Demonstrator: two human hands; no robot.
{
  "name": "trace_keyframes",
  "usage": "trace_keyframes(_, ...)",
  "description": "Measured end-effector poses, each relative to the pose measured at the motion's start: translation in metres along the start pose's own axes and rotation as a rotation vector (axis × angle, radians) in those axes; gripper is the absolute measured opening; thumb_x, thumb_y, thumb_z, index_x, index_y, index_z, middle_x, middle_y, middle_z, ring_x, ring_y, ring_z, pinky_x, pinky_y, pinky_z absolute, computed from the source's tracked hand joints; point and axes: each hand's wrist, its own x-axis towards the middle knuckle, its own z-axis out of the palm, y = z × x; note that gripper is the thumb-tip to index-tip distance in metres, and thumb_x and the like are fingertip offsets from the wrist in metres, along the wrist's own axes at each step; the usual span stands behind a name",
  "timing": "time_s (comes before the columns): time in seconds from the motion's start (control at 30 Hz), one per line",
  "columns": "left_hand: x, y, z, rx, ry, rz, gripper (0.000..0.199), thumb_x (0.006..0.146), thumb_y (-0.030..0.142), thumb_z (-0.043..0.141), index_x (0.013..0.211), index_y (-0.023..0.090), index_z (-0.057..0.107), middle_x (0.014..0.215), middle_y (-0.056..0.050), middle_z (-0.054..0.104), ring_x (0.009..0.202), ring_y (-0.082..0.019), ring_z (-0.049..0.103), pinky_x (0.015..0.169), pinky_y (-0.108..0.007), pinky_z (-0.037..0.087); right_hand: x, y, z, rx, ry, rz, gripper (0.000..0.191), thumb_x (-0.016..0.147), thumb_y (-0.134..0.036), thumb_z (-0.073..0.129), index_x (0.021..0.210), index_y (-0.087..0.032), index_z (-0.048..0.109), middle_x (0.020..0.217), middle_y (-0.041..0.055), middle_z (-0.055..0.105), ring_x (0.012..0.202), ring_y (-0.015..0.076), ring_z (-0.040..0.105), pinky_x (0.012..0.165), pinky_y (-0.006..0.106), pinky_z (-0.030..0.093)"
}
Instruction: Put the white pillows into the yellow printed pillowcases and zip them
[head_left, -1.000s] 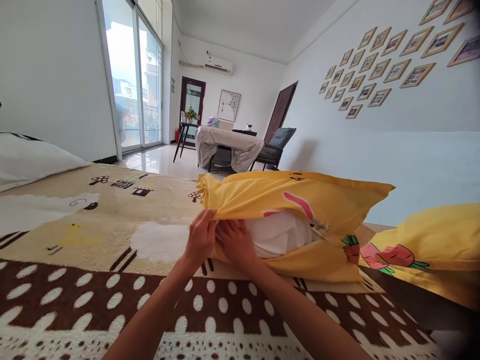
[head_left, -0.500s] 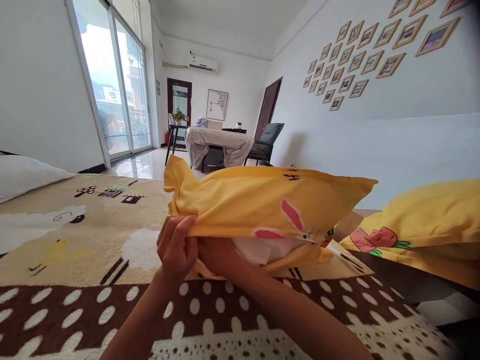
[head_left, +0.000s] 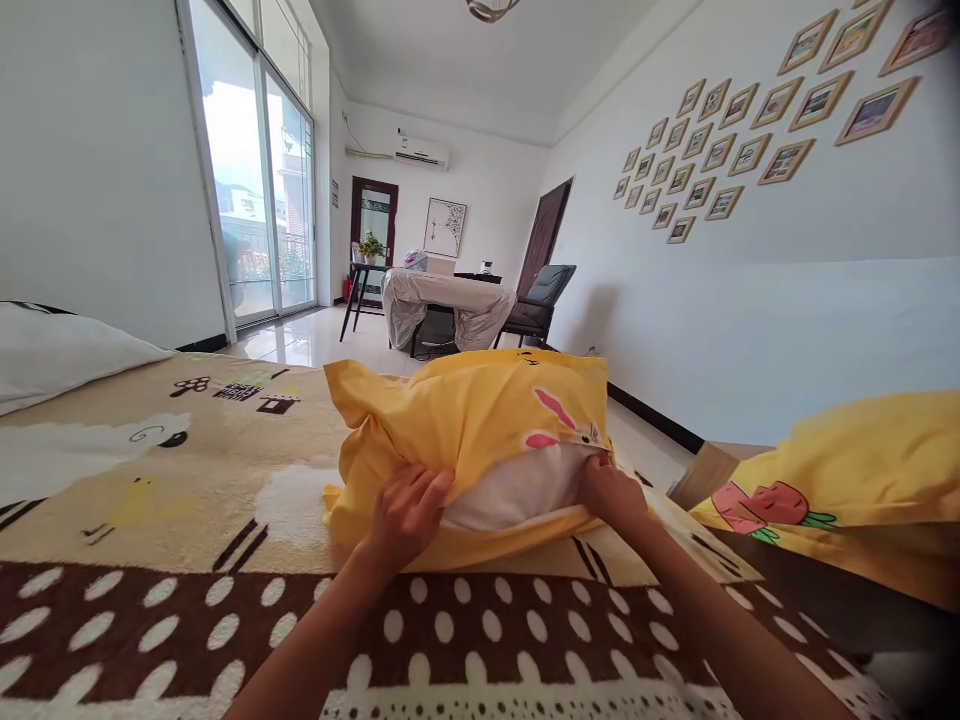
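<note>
On a bed spread with a brown-and-cream patterned blanket point(head_left: 225, 470), a person works at the open mouth of a yellow cartoon-print pillowcase point(head_left: 480, 420) with a white pillow point(head_left: 517, 492) showing inside it. The left hand point(head_left: 405, 512) lies at the left end of the opening, fingers slightly spread and curled over the upper hem, seemingly pinching the cloth against the stuffing. The right hand point(head_left: 611, 490) sits at the opposite end, its fingers closed on the fabric edge; how firmly it grips cannot be told. The pillow bulges between the two hands, just beyond the fingertips, resting on the blanket. The bundle looks light and soft, the thin cloth wrinkling and sagging wherever it goes unsupported, so it would likely slide and bunch over the filling rather than hold a shape. The hem at either end of the opening, directly under the fingers, appears the surest place to hold. A second yellow pillow point(head_left: 847, 480) lies well to the right of the right hand, and a white pillow at the far left point(head_left: 60, 350).
</note>
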Motion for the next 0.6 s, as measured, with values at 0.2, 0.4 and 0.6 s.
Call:
trace_keyframes(0.2,0.017,0.033,-0.015,0.131,-0.287,0.026,0.019,0.076,0.008,0.047,0.091,0.015,0.055,0.059,0.000,0.057,0.056,-0.019,0.053,0.053,-0.030,0.038,0.001,0.024,-0.018,0.011,-0.004,0.131,0.035,0.089,-0.020,0.036,0.108,-0.011,0.064,0.102,0.0217,0.067,0.094,0.0340,0.065,0.071,0.040,0.047)
trace_keyframes(0.4,0.014,0.003,-0.011,0.347,-0.408,-0.250,0.023,0.070,0.004,0.049,0.087,0.018,0.057,0.081,-0.006,0.061,0.080,-0.025,0.056,0.074,-0.038,0.042,-0.036,0.035,-0.007,-0.054,-0.037,0.032,0.037,0.090,-0.018,0.035,0.097,-0.012,0.070,0.096,0.0222,0.069,0.089,0.0347,0.067,0.068,0.039,0.046)
trace_keyframes(0.6,-0.021,-0.067,-0.008,0.398,-0.298,-0.876,0.019,0.071,0.011,0.047,0.086,0.016,0.058,0.093,-0.013,0.060,0.088,-0.028,0.053,0.070,-0.037,0.037,-0.099,0.010,-0.010,-0.127,-0.035,-0.127,0.036,0.092,-0.024,0.036,0.084,-0.014,0.069,0.084,0.0166,0.071,0.080,0.0318,0.069,0.064,0.037,0.047)
